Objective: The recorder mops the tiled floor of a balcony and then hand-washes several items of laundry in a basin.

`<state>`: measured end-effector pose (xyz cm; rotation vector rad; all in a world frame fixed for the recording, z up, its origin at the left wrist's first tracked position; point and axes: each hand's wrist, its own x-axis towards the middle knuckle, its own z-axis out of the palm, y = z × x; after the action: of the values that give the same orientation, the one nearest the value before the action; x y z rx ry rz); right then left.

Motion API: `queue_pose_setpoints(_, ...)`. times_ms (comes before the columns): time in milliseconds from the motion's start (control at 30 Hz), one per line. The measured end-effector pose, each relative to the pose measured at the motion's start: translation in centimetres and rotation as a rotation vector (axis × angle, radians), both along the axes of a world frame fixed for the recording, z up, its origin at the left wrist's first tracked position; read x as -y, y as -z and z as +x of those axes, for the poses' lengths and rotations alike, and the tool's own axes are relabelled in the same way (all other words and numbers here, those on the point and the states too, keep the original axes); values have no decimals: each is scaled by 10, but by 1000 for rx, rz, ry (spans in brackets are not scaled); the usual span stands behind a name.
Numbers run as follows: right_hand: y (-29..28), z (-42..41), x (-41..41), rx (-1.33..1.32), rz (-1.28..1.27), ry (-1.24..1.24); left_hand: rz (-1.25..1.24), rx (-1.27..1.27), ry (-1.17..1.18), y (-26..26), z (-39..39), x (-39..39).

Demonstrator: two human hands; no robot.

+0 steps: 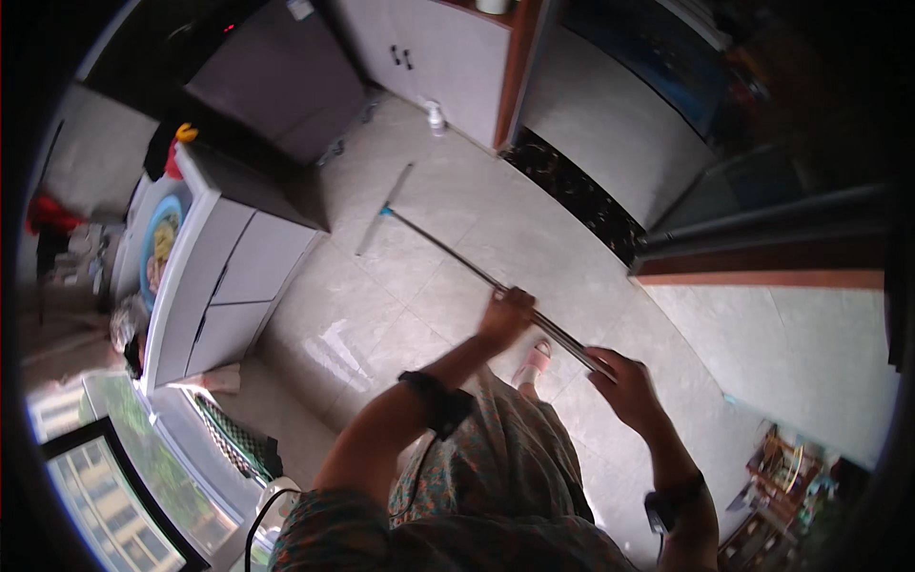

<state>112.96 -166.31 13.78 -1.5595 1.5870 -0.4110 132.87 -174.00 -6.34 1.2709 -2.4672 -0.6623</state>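
Note:
A long metal pole (457, 256) runs slantwise over the tiled floor, ending at a blue joint on a thin, wide floor-squeegee or mop head (400, 184). My left hand (506, 314) is closed around the middle of the pole. Nearer its upper end, my right hand (623, 386) grips it with the thumb below and the fingers on top. The head lies on the pale tiles, between the white cabinet and the doorway. Straps with small devices sit on both forearms. Whether the head carries a cloth or a blade, I cannot tell.
A white bottle (435, 118) stands by the cupboard doors (443, 57). To the left is a white cabinet (243, 264) bearing a blue basin (150, 250). A dark stone threshold (572, 193) crosses the doorway. Cluttered shelves (783, 472) stand lower right. My pink slipper (537, 354) is below the pole.

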Motion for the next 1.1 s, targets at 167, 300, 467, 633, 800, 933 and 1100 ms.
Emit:
queue_pose_setpoints(167, 74, 63, 23, -20, 54, -49, 55, 135, -139, 46, 74, 32)
queue_pose_setpoints(300, 85, 79, 15, -33, -23, 23, 75, 201, -55, 37, 99, 53)
queue_pose_setpoints(467, 26, 6, -26, 53, 27, 200, 66, 191, 176, 30, 41, 51)
queue_pose_setpoints(633, -97, -97, -86, 145, 161, 752, 113, -258, 362, -47, -94, 1)
queue_pose_setpoints(800, -202, -123, -142, 32, -469, 700, 138, -570, 456, -149, -173, -51)
queue_pose_setpoints(933, -246, -92, -141, -337, -690, 558, 419, -687, 572, -186, -195, -78)
queue_pose_setpoints(1100, -225, -13, -78, -382, -283, 377, 588, -693, 802, -119, -184, -77)
